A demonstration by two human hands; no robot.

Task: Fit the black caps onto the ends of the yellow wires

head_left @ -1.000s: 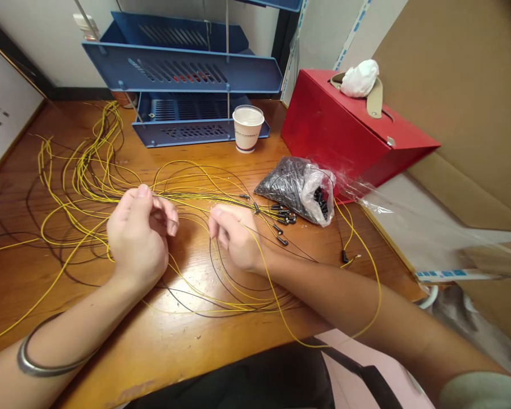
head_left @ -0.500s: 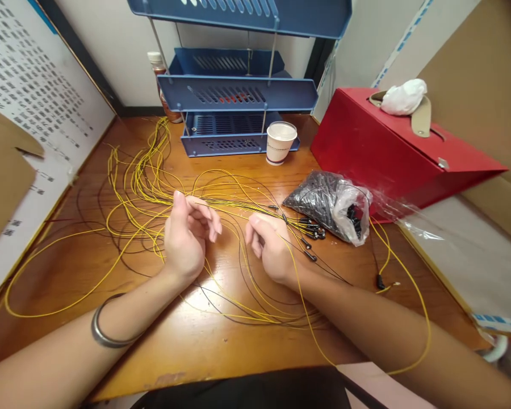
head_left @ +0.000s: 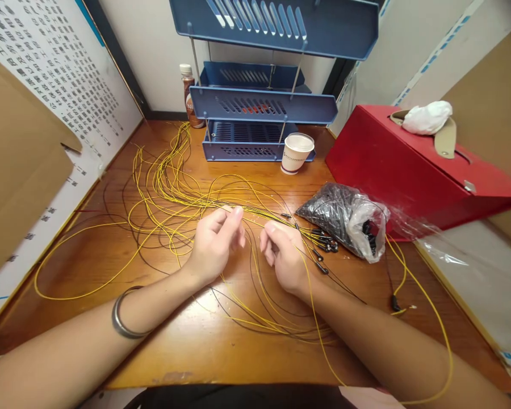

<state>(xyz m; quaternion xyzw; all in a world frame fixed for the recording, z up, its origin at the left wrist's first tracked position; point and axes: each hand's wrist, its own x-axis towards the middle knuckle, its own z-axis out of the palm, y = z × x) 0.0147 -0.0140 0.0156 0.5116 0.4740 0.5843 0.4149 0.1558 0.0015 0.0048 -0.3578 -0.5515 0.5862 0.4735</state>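
Observation:
A tangle of thin yellow and black wires (head_left: 166, 193) spreads over the wooden desk (head_left: 187, 341). My left hand (head_left: 215, 247) rests on the wires near the middle, thumb and fingertips pinched on a thin wire strand. My right hand (head_left: 285, 255) lies just to its right, fingers curled on wires that run toward small black connector ends (head_left: 323, 247). A clear plastic bag of small black parts (head_left: 344, 218) sits right of my right hand, its mouth open toward the connectors. One loose black connector (head_left: 394, 303) lies farther right on a wire.
A blue stacked letter tray (head_left: 259, 102) stands at the back, with a white paper cup (head_left: 297, 153) in front and a brown bottle (head_left: 191, 99) to its left. A red box (head_left: 413, 165) topped by a white wad (head_left: 426, 117) fills the right. Cardboard (head_left: 17, 165) and a printed chart (head_left: 46, 68) line the left.
The view has tilted up and shifted left, showing more of the tray and chart. My hands have drawn closer together over the wires.

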